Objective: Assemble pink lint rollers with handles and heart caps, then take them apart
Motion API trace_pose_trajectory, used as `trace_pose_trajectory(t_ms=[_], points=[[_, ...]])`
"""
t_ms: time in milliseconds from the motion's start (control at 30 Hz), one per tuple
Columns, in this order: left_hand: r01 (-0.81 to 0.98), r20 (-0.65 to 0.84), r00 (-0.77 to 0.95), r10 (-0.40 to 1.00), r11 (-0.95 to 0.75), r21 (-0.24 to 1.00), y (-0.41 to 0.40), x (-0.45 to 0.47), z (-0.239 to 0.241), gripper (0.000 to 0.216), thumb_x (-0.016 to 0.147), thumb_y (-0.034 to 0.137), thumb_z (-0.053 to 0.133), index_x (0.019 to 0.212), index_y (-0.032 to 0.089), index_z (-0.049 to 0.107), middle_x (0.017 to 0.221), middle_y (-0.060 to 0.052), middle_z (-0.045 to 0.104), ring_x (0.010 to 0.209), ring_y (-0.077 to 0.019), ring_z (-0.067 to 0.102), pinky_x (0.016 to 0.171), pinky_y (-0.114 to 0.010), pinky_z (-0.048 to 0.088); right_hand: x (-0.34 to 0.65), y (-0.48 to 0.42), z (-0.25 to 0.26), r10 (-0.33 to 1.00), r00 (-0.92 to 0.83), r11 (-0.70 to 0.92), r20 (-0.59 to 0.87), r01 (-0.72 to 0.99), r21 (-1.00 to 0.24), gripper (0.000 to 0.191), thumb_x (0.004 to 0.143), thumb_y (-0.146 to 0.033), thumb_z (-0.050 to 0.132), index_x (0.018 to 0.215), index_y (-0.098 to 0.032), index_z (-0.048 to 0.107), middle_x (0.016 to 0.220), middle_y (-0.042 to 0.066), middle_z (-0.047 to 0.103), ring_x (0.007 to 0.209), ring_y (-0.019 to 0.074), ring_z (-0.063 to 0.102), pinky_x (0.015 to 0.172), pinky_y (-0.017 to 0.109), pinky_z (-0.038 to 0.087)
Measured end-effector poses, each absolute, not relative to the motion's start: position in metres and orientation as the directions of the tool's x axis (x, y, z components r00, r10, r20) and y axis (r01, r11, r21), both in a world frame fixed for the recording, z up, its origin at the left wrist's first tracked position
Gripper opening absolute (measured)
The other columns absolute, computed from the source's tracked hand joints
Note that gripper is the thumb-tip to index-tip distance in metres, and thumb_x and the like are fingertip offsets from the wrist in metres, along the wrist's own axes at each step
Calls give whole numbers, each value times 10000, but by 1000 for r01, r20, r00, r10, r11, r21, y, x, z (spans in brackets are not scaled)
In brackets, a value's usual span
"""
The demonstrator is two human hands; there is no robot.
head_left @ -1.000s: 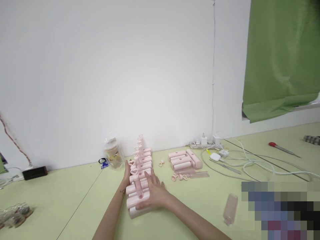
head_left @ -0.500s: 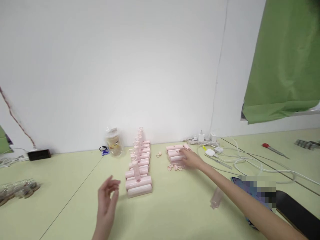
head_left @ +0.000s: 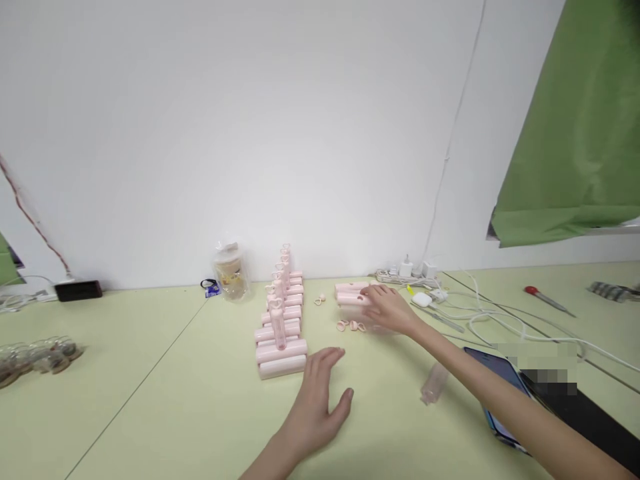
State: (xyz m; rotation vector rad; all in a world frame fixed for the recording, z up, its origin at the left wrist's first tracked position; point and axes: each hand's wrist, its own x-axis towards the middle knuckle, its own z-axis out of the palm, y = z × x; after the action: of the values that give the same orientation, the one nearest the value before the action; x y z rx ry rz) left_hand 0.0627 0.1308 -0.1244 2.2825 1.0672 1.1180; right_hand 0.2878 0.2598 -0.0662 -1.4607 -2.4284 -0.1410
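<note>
A row of pink rollers with upright heart-topped handles (head_left: 280,327) stands in the middle of the pale green table (head_left: 150,413). My left hand (head_left: 320,400) lies open and flat just to the right of the row's near end. My right hand (head_left: 387,310) reaches over a second group of pink rollers (head_left: 350,297) lying on their sides; its fingers curl down on them, and what they grip is hidden. Small pink heart rings (head_left: 350,326) lie just in front of that group.
A clear plastic tube (head_left: 434,385) lies near my right forearm, beside a phone (head_left: 495,400). A power strip with chargers (head_left: 407,272) and white cables (head_left: 500,320) sit at the back right. A jar (head_left: 231,275), a black box (head_left: 79,290) and wrapped items (head_left: 35,357) are at the left.
My left hand has moved from the left of the roller row to its right and lies flat. My right hand stays on the lying rollers. The camera view has shifted a little.
</note>
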Motion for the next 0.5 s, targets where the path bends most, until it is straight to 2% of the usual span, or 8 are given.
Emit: trace_pose_trajectory(t_ms=[100,167,233,333,433,467,500], points=[[436,424,212,880,-474,765,133,69,-146,661,817,279,523,1342,244,123,1402,-135,217,1303,-283,216,1047,-509,238,280,210,-70,813,-520,564,262,816,-130,334,743,-301,602,1056,-203,536,1073,82,599,999,246,528,835,366,409],[385,320,190,928,-370,846,131,70,-157,794,760,302,602,1350,227,76,1421,-139,176,1306,-287,212,1050,-492,242,272,179,-77,792,-569,606,224,778,-167,332,689,-279,634,1006,-221,553,1010,50,624,956,229,544,821,335,410],[352,255,253,933,-335,874,128,69,-161,729,720,270,640,1311,219,215,1358,-123,303,1258,-273,305,1034,-455,283,264,155,-84,777,-600,630,192,738,-242,321,668,-239,637,980,-216,564,967,43,633,936,227,549,833,342,397],[342,269,336,903,-383,858,127,65,-157,405,728,237,623,1103,220,472,1129,-81,503,1090,-248,464,948,-409,377,260,131,-87,790,-592,603,161,702,-379,377,680,-275,649,1042,-211,561,1044,71,617,1000,254,528,877,380,376],[339,279,357,891,-402,850,130,61,-151,316,737,252,625,1030,218,513,1032,-69,531,996,-237,503,877,-383,418,276,102,-88,806,-568,555,167,626,-548,558,681,-406,676,1193,-287,488,1256,61,507,1148,271,446,928,377,363],[339,276,365,889,-402,850,131,61,-150,316,737,249,625,1030,217,512,1027,-69,531,991,-236,504,872,-379,419,285,89,-91,814,-560,520,151,589,-618,511,720,-414,646,1195,-322,483,1252,42,511,1143,253,459,912,351,383],[341,274,373,886,-405,848,132,60,-150,318,738,243,623,1034,218,510,1029,-69,531,991,-236,503,873,-377,417,296,73,-96,826,-522,509,215,524,-683,459,706,-454,651,1132,-332,532,1186,40,557,1092,245,502,862,325,415]])
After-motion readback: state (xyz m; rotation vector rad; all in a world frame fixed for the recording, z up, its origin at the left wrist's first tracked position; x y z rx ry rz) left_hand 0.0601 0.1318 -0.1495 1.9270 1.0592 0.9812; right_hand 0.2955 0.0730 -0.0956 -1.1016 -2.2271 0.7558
